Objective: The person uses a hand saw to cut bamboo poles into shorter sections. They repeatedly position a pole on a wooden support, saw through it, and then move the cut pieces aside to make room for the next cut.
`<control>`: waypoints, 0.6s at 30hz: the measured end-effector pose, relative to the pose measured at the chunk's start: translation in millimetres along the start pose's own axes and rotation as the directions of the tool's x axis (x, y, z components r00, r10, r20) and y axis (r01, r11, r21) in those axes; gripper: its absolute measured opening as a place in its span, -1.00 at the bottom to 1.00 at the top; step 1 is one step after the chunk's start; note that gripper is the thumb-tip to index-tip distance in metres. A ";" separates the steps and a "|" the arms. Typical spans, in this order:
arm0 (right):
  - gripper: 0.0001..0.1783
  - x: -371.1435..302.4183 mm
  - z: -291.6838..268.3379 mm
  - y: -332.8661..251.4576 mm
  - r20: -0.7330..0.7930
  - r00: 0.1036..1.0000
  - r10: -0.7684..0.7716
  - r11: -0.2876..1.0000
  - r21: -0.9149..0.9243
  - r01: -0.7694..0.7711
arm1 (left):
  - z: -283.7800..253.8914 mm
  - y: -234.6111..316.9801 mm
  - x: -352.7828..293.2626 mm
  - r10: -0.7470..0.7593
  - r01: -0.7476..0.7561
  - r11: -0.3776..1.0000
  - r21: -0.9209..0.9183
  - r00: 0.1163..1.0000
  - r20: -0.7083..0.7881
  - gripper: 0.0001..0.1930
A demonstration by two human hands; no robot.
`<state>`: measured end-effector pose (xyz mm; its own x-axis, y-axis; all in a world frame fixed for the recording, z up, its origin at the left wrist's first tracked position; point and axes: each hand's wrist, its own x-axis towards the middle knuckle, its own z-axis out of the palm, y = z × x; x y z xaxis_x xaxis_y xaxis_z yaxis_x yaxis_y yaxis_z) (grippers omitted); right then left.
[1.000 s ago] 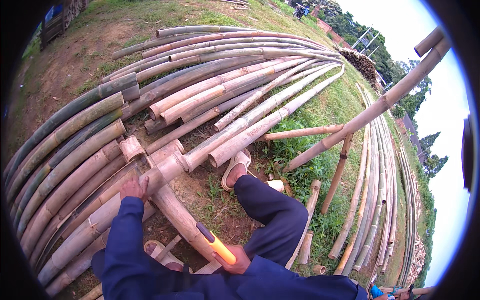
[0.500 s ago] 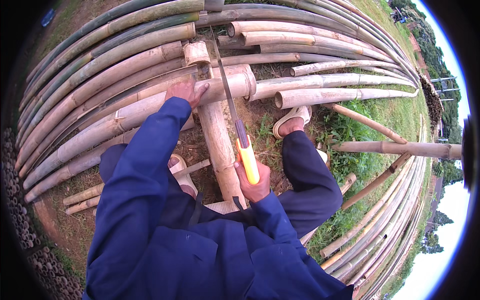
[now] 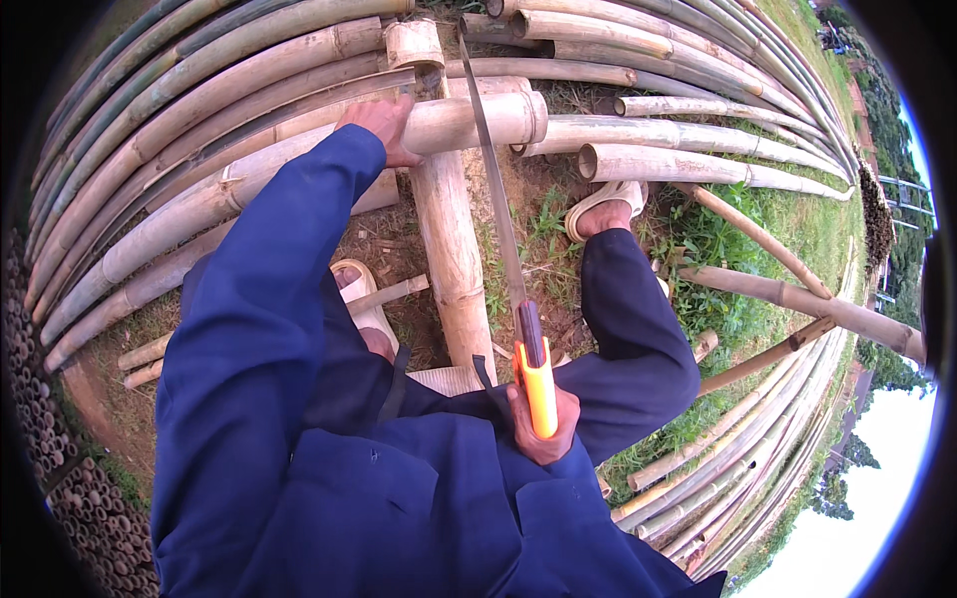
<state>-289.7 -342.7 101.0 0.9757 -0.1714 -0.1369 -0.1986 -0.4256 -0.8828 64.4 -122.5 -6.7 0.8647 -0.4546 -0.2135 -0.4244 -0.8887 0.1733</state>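
A thick pale bamboo pole (image 3: 447,127) lies crosswise before me, resting on an upright-running bamboo log (image 3: 451,239). My left hand (image 3: 383,128) grips this pole from above, a short way left of its open right end. In my right hand (image 3: 546,429) is a handsaw (image 3: 505,231) with a yellow-orange handle, held low near my lap. Its long blade points away from me and crosses the pole between my left hand and the pole's end. Whether the teeth have cut into the bamboo cannot be made out.
Many bamboo poles (image 3: 214,85) lie side by side at the left, and more poles (image 3: 688,135) lie at the far right. A bamboo frame (image 3: 797,297) stands over grass on the right. Stacked cut bamboo pieces (image 3: 100,513) fill the lower left. My sandalled feet flank the log.
My right hand has drawn the saw back toward my body, so its handle sits lower. My left hand stays on the pole. The whole view has shifted slightly.
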 end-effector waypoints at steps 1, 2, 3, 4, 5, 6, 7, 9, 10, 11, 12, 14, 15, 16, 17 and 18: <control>-0.82 -16.2 -6.8 -3.9 -0.028 1.000 -0.001 1.000 -0.016 0.001 | -1.3 1.0 1.2 -0.004 0.004 1.000 0.005 1.000 0.009 -0.21; -0.82 -18.2 -8.3 -2.7 -0.035 0.999 -0.036 0.999 -0.021 0.035 | 1.2 -0.7 2.4 -0.011 0.010 1.000 -0.014 1.000 -0.014 -0.17; -0.81 -16.8 -8.7 -1.5 -0.040 0.997 -0.070 0.997 -0.025 0.069 | 8.3 -2.2 3.3 -0.018 0.017 0.999 -0.032 0.999 -0.037 -0.14; -0.85 -1.6 -3.4 -2.3 -0.026 0.999 -0.020 0.999 0.026 0.021 | 14.2 -1.9 6.6 -0.013 0.009 0.999 -0.048 0.998 -0.065 -0.11; -0.88 27.0 4.5 -1.1 -0.007 1.000 0.025 0.996 0.084 -0.024 | 22.3 -1.3 4.8 -0.003 0.000 1.000 -0.018 0.993 -0.120 -0.10; -0.89 65.3 17.0 2.0 -0.029 0.999 0.014 0.994 0.107 -0.011 | 33.6 1.8 -0.4 0.012 -0.012 1.000 0.001 0.985 -0.172 -0.10; -0.87 109.3 31.6 3.7 -0.064 0.998 -0.013 0.991 0.129 0.022 | 31.7 2.4 4.7 0.037 -0.031 0.999 0.028 0.970 -0.241 -0.09; -0.79 147.9 45.8 -6.5 -0.106 0.982 -0.157 0.981 0.098 0.167 | 11.0 6.1 8.0 -0.001 0.001 1.000 -0.006 0.998 -0.060 -0.05; -0.79 142.4 48.8 -0.8 -0.100 0.987 -0.129 0.985 0.103 0.139 | -1.0 1.3 8.1 -0.024 0.024 1.000 -0.002 1.000 0.014 -0.05; -0.79 133.0 48.2 8.4 -0.097 0.990 -0.101 0.989 0.095 0.110 | -6.0 1.2 9.8 -0.041 0.042 0.999 -0.008 0.996 0.085 -0.04; -0.78 119.7 45.5 12.6 -0.094 0.993 -0.073 0.993 0.087 0.081 | -4.8 3.0 9.5 -0.014 0.015 1.000 -0.018 0.998 0.057 -0.08; -0.90 56.4 23.2 8.1 0.001 0.997 0.072 0.995 0.068 -0.072 | 4.9 -0.5 6.3 0.017 -0.017 0.999 -0.036 1.000 0.007 -0.16; -0.89 28.1 9.6 3.0 0.006 0.999 -0.049 0.999 -0.002 0.049 | 8.1 -4.0 4.1 0.028 -0.029 0.999 -0.043 0.999 -0.018 -0.20; -0.75 4.1 -2.6 1.7 0.035 0.999 0.026 0.999 -0.029 -0.025 | 6.6 -3.0 2.3 -0.007 0.006 0.998 -0.066 1.000 -0.010 -0.22; -0.64 -7.5 -8.4 3.9 0.016 0.999 -0.049 0.998 -0.047 0.050 | 7.1 -1.6 5.6 -0.013 0.012 0.998 -0.067 0.999 -0.029 -0.21; -0.71 -0.7 -1.5 15.5 -0.075 0.990 -0.117 0.993 -0.028 0.115 | 7.3 -1.0 8.6 -0.021 0.018 0.998 -0.068 0.999 -0.048 -0.20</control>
<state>-293.6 -350.5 88.0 0.9825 -0.1861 0.0015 -0.0871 -0.4670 -0.8800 70.3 -126.0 -15.7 0.8855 -0.4322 -0.1709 -0.3896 -0.8908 0.2340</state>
